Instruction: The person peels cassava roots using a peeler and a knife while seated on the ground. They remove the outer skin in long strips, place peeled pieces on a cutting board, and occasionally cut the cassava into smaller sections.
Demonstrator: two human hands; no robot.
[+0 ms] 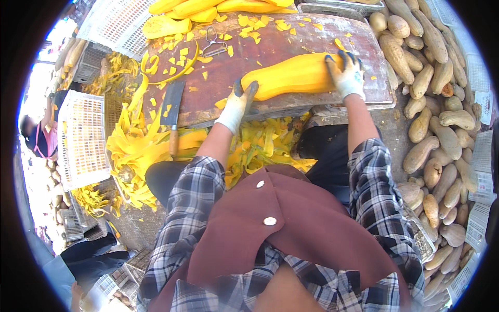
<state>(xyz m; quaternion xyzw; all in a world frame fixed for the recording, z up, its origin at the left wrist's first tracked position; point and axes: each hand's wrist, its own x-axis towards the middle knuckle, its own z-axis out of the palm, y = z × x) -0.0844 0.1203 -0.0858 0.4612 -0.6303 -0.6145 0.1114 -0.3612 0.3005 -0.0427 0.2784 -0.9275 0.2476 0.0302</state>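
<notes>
A long peeled yellow squash (290, 76) lies across a stained reddish board (234, 62), its two ends between my gloved hands. My left hand (238, 103) has its thumb and fingers around the narrower left end. Over the right end are spread the fingers of my right hand (347, 74). Both gloves are white with dark blue fingertips. A cleaver (172, 103) lies at the board's left edge, its wooden handle sticking out over peelings. Behind it rests a wire-handled peeler (214, 43), among small yellow squash chips.
Peeled squashes (199, 7) are piled at the board's far edge. Long yellow peelings (136, 152) heap up below and left of it. White plastic crates (84, 138) stand at the left. Many unpeeled squashes (444, 132) cover the right side. Other people are at the far left and lower left.
</notes>
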